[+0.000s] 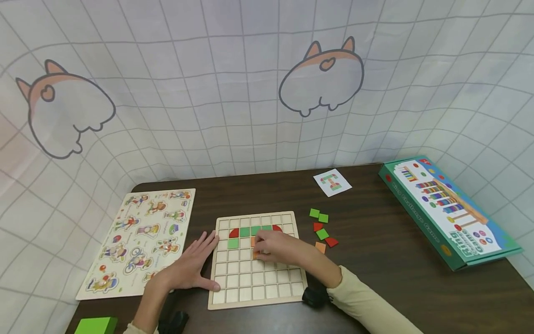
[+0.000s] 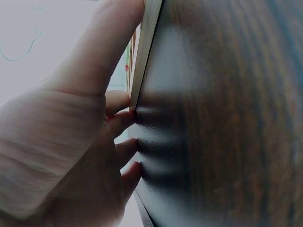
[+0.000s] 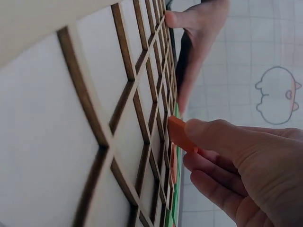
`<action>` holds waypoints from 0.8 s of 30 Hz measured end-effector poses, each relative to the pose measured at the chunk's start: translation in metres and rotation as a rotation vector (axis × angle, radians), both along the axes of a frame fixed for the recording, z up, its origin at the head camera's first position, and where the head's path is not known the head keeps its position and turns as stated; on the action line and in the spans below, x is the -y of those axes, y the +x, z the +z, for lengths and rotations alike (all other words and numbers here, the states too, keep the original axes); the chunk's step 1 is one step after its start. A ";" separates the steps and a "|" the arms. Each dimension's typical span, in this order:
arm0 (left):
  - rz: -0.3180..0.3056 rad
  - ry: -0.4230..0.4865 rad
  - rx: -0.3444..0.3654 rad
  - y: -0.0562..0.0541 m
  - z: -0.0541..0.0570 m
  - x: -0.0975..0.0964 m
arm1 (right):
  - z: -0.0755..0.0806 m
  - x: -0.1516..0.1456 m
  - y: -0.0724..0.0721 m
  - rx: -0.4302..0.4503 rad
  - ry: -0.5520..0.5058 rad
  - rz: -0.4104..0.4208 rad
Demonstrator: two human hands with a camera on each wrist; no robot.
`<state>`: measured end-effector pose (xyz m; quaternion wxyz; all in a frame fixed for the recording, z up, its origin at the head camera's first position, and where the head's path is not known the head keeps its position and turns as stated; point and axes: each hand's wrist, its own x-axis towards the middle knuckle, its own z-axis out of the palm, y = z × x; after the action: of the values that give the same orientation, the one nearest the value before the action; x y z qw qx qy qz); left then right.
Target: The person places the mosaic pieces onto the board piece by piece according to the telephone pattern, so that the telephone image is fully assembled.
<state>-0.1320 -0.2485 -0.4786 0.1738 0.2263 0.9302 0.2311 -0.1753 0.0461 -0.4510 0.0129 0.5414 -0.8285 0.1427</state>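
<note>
A wooden grid board [image 1: 250,305] lies in front of me. Along one upper row sit green square tiles [image 1: 244,231] with a red rounded tile [image 1: 234,233] at each end. Another green tile [image 1: 232,243] is below the left end, and an orange tile [image 1: 252,241] below the middle. My right hand [image 1: 277,248] pinches an orange square tile [image 3: 179,134] between thumb and fingers, tilted close over the grid beneath the placed orange one. With fingers spread, my left hand [image 1: 187,264] rests against the board's left edge, thumb near the lower left corner.
Right of the board lie loose green [image 1: 322,234], red [image 1: 331,242] and orange tiles [image 1: 320,247]. Behind them is a pattern card [image 1: 332,182]. A game box [image 1: 450,208] stands far right, a picture puzzle board [image 1: 142,236] left, and a green block-like object [image 1: 96,325] at the near left.
</note>
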 end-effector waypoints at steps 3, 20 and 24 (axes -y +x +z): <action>0.001 0.003 0.000 0.000 0.001 0.001 | -0.002 0.001 0.001 0.013 -0.006 -0.017; 0.002 0.008 0.001 0.001 0.002 0.000 | -0.009 0.008 0.004 0.066 -0.006 -0.064; -0.001 0.002 -0.006 0.001 0.002 0.000 | -0.008 0.009 0.005 0.062 0.012 -0.081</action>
<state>-0.1309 -0.2486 -0.4771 0.1711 0.2275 0.9303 0.2313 -0.1703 0.0371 -0.4593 -0.0101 0.5029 -0.8504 0.1540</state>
